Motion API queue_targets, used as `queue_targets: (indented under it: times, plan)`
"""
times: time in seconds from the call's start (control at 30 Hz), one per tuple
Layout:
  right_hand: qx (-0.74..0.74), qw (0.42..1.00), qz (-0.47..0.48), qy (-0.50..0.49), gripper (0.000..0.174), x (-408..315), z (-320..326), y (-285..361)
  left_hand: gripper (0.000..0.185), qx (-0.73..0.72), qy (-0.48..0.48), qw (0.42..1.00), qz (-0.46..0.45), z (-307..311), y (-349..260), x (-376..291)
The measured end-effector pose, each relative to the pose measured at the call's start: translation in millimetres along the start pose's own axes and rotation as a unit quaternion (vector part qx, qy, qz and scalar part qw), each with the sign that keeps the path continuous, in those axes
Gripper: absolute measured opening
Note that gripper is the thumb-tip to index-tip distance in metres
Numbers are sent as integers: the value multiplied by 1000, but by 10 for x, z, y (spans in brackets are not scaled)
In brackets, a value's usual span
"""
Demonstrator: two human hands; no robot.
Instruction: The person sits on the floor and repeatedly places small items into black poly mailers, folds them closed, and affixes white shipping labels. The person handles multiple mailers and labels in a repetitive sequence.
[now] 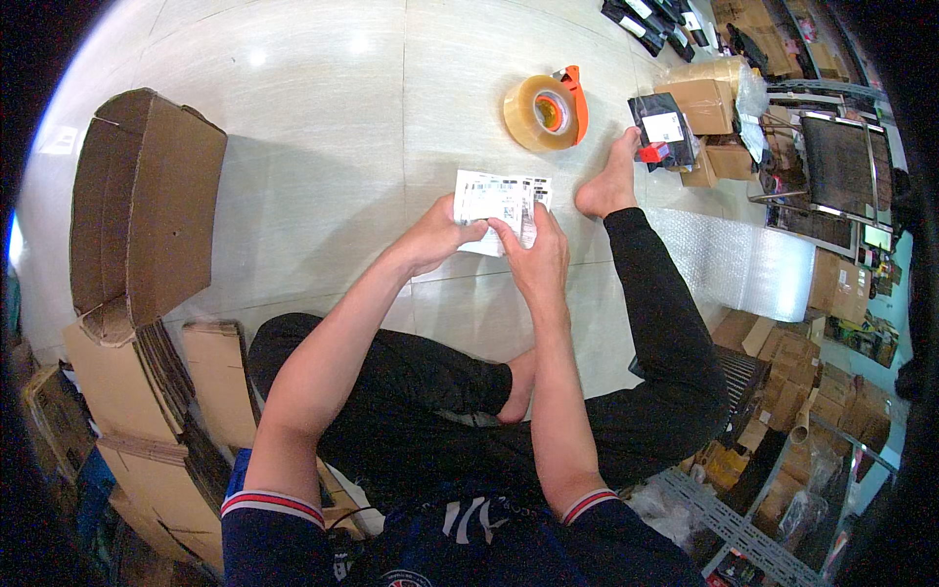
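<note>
A small stack of white printed labels is held between my two hands above the tiled floor. My left hand grips the stack's left edge, its thumb lying across the front. On the other side my right hand pinches the right part, where several sheets fan out slightly. The labels bear writing and barcodes. Beyond them, a large roll of clear packing tape sits on the floor in an orange tape dispenser.
An open cardboard box stands at left, above stacks of flattened cardboard. By my bare foot lie a black mailer bag and cardboard boxes. Bubble wrap, a chair and metal shelving line the right.
</note>
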State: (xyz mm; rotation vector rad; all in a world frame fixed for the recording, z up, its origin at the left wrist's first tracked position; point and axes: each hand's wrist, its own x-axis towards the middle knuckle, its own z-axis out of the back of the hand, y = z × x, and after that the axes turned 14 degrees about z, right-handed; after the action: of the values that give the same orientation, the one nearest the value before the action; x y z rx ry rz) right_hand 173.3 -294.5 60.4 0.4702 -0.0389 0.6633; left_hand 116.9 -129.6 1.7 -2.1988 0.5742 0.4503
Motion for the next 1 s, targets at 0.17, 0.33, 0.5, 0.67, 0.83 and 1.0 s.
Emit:
queue_targets:
  times: [0.17, 0.33, 0.5, 0.67, 0.83, 1.0]
  plan:
    - [124, 989, -75, -9, 31, 9, 25, -158, 59, -66, 16, 997, 39, -6, -45, 7]
    - [72, 994, -66, -49, 24, 2, 129, -328, 63, -45, 28, 998, 16, 15, -17, 26]
    - [43, 998, -32, -40, 25, 15, 140, -295, 58, -10, 26, 1000, -1, 10, 3, 41]
    - [25, 999, -5, 22, 28, 8, 76, -65, 54, 50, -23, 999, 2, -7, 6, 17]
    - [19, 999, -17, 24, 33, 15, 37, 37, 54, 43, -16, 999, -4, 3, -8, 14]
    - [116, 990, -77, 10, 29, 15, 65, -77, 59, -67, 4, 997, 43, -4, -30, 17]
